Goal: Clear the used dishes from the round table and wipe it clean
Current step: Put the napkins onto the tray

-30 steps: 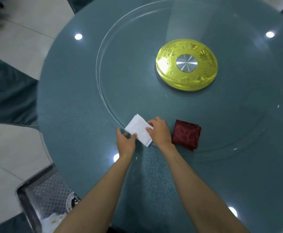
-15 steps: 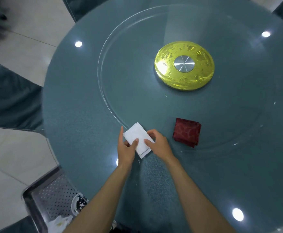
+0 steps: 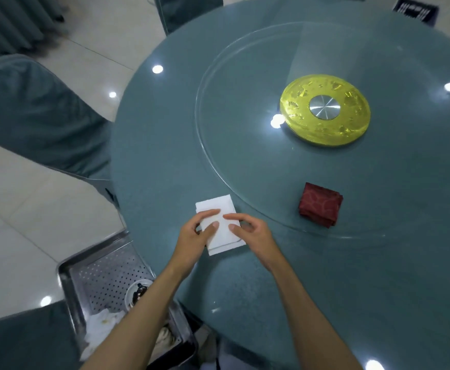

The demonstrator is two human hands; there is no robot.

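A folded white cloth (image 3: 222,209) lies flat on the round teal table (image 3: 165,156), just outside the rim of the glass turntable (image 3: 245,134). My left hand (image 3: 195,237) sits on the cloth's left side, thumb and forefinger pinching its top layer. My right hand (image 3: 254,233) is at the cloth's right edge, its fingers loosely curved and its thumb tip touching the cloth. A folded dark red napkin (image 3: 321,205) rests on the turntable to the right of my hands.
A yellow disc (image 3: 325,136) with a metal hub marks the turntable's centre. Below the table's near-left edge stands a perforated metal tray (image 3: 103,273) holding a dirty dish (image 3: 138,289) and crumpled tissue (image 3: 103,324). Teal-covered chairs (image 3: 39,110) stand at the left.
The white cloth has come off the turntable rim toward the table's near edge and lies squarer. My hands came back with it, and my view shifted so the table sits further right.
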